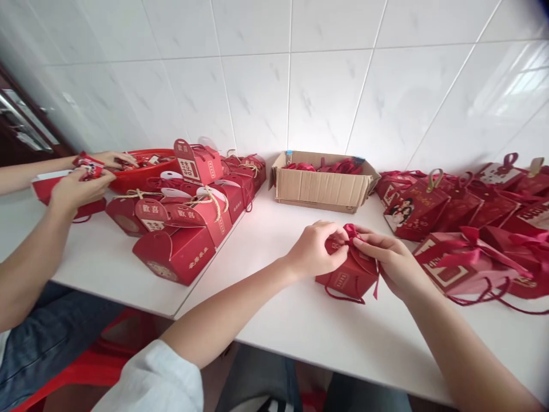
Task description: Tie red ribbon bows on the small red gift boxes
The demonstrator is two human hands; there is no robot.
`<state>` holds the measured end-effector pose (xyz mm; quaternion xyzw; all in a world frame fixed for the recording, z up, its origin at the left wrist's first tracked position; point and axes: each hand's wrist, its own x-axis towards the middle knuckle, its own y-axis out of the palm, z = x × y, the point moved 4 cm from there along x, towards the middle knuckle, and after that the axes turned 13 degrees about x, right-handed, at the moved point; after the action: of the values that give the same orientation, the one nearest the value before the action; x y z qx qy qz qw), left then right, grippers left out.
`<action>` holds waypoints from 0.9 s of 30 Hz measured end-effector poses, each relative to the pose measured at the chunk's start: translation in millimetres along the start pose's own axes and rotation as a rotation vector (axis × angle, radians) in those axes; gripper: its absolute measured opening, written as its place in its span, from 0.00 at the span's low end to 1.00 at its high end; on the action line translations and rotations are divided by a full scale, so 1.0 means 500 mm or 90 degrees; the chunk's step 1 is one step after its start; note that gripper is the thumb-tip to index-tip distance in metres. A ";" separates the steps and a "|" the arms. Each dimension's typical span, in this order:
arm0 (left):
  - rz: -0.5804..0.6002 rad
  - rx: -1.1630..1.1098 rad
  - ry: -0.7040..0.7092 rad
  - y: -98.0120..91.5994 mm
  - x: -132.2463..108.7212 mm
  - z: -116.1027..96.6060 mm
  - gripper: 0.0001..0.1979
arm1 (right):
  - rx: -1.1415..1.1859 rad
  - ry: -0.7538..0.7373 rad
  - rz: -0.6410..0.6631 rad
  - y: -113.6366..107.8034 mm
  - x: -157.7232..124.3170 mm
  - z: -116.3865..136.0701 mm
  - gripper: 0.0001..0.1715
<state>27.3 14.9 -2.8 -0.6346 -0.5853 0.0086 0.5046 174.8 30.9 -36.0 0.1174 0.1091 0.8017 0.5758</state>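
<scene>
A red gift box [349, 276] stands upright on the white table in front of me, a dark red cord handle [343, 296] hanging down its near side. At its top is a red ribbon [350, 232]. My left hand [319, 249] pinches the ribbon from the left, thumb and forefinger together. From the right, my right hand [388, 257] closes its thumb and fingers on the same ribbon. One ribbon end [376, 289] dangles down the box's right side. The exact shape of the knot is partly hidden by my fingers.
An open cardboard box [321, 186] of red ribbons stands against the wall. Finished-looking red boxes [467, 260] crowd the right side; more red boxes [175, 252] line the left. A co-worker's hands [77, 189] hold a red packet near a red basin [143, 177].
</scene>
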 end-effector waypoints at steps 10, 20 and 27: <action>0.053 -0.173 -0.169 0.005 0.014 0.039 0.07 | -0.178 -0.002 0.112 0.021 -0.022 0.053 0.22; 0.110 -0.163 -0.139 -0.006 0.018 0.029 0.04 | -0.448 -0.027 -0.023 -0.022 -0.031 0.092 0.20; 0.120 -0.114 -0.085 -0.014 0.016 0.017 0.05 | -0.337 -0.090 -0.004 0.008 -0.014 0.080 0.22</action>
<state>19.5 24.8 2.3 -0.7271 -0.5541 0.0459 0.4026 186.1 24.6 2.7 0.0179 -0.1444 0.7904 0.5950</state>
